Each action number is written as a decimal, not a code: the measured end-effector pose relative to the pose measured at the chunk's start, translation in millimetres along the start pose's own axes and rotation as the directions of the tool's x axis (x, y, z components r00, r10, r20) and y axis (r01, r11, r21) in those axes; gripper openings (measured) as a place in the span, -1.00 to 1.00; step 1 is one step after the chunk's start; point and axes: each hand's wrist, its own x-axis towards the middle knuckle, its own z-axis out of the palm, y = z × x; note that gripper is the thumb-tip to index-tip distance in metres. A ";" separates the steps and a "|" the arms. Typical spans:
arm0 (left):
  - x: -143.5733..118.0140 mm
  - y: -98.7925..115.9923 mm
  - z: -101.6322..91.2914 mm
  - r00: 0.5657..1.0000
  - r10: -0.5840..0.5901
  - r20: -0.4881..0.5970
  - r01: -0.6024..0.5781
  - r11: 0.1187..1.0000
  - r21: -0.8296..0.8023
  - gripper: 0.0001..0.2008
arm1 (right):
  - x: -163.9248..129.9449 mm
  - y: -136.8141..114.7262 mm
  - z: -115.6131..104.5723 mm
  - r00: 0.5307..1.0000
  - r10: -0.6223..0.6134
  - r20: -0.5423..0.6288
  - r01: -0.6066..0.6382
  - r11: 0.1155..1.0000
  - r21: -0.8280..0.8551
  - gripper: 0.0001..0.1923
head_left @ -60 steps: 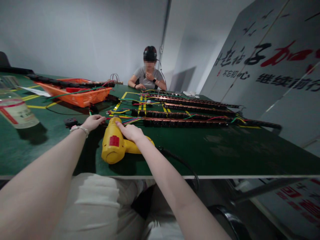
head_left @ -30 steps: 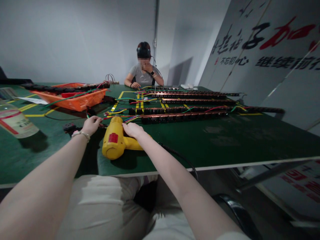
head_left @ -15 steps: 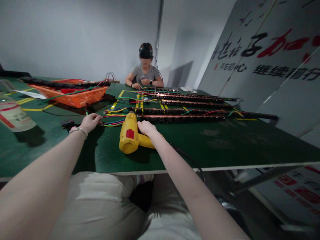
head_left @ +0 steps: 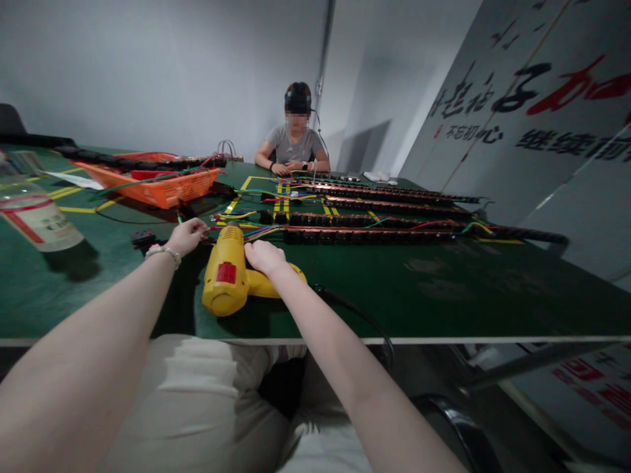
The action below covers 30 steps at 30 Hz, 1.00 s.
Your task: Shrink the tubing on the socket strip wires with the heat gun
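Note:
My right hand is closed round the handle of a yellow heat gun, which lies low over the table with its nozzle pointing away from me. The gun has a red label on its back. To its left, my left hand is pinched at the ends of several coloured wires; the fingertips are partly hidden. These wires lead right into a long black wrapped bundle with a copper-coloured strip. A black connector lies beside my left wrist.
On the green table an orange basket holds another bundle. A clear labelled bottle stands at left. More long bundles lie further back, where a person sits. The gun's black cord hangs over the front edge.
The heat gun has moved left in my right hand, closer to my left hand and the wire ends. My left hand stays at the wires. The view has shifted slightly.

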 end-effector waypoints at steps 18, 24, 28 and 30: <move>-11.0 14.9 -5.0 0.997 0.074 0.004 -0.073 0.981 0.180 -0.85 | 6.8 -16.5 11.9 0.994 -0.097 0.042 0.097 0.995 0.001 -0.42; -9.8 18.3 -4.1 1.000 0.002 0.015 -0.005 0.981 0.192 -0.80 | 6.9 -17.2 11.2 0.994 -0.088 0.058 0.089 0.996 -0.004 -0.41; -7.7 15.4 -1.2 0.999 0.000 0.054 -0.005 0.995 0.098 -0.74 | 5.8 -11.7 5.8 0.995 -0.072 0.066 0.073 0.997 -0.007 -0.42; -7.3 15.1 1.0 0.998 0.001 0.057 -0.005 0.998 0.059 -0.71 | 5.0 -6.0 1.4 0.997 -0.050 0.067 0.051 0.999 -0.008 -0.41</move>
